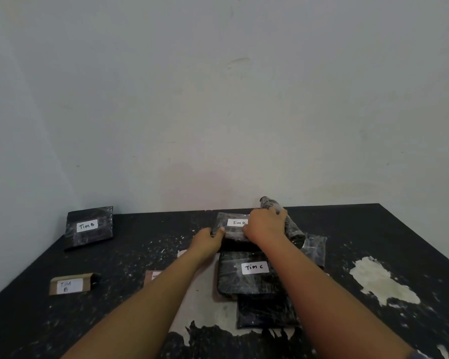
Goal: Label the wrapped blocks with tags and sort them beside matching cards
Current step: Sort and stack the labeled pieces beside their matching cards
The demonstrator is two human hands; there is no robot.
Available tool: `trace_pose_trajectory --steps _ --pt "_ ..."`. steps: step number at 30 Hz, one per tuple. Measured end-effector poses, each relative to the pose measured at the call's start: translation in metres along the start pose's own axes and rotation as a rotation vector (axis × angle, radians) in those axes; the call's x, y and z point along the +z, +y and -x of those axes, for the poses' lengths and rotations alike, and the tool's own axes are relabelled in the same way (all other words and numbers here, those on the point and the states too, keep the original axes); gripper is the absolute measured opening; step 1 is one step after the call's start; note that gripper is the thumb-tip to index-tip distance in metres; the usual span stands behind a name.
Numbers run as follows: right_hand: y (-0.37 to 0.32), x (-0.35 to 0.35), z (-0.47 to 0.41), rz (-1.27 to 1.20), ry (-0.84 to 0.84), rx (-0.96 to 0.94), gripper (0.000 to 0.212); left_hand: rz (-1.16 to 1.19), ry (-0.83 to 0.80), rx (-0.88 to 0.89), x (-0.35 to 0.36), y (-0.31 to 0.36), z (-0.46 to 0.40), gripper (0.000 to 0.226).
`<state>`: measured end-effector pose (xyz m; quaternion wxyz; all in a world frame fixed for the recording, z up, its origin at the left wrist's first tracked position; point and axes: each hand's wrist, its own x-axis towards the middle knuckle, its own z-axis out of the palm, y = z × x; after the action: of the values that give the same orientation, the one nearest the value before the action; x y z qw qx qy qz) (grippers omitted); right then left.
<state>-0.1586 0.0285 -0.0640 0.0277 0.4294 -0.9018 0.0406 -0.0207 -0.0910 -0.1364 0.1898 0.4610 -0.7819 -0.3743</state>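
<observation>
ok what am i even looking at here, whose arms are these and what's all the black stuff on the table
There is no machine here. The single picture comes from a camera worn on a person's head, looking forward and down, so the two arms reaching in from the bottom are that person's own.

The left hand and the right hand together grip a black plastic-wrapped block with a white tag; its writing is partly covered by the right hand.

Nearer the camera lies another wrapped block tagged "Tim C", resting on top of more dark wrapped pieces.

At the far left, against the wall, a block tagged "Tim B" lies by itself. In front of it sits a cardboard card marked "Tim B".

Everything rests on a black table with worn, pale patches.
</observation>
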Motion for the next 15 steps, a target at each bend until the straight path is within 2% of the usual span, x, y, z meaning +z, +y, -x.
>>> trace_pose_trajectory --steps 7,11,15 --pt "-0.002 0.007 -0.008 -0.440 0.258 -0.013 0.024 0.257 0.180 0.096 -0.019 0.008 0.006 0.054" --pt "-0.009 0.006 -0.005 -0.674 0.307 -0.026 0.030 0.401 0.237 0.123 -0.034 0.017 0.016 0.046" --pt "-0.019 0.000 0.001 -0.783 0.335 -0.068 0.034 0.447 0.232 0.155 -0.056 0.019 0.029 0.058"
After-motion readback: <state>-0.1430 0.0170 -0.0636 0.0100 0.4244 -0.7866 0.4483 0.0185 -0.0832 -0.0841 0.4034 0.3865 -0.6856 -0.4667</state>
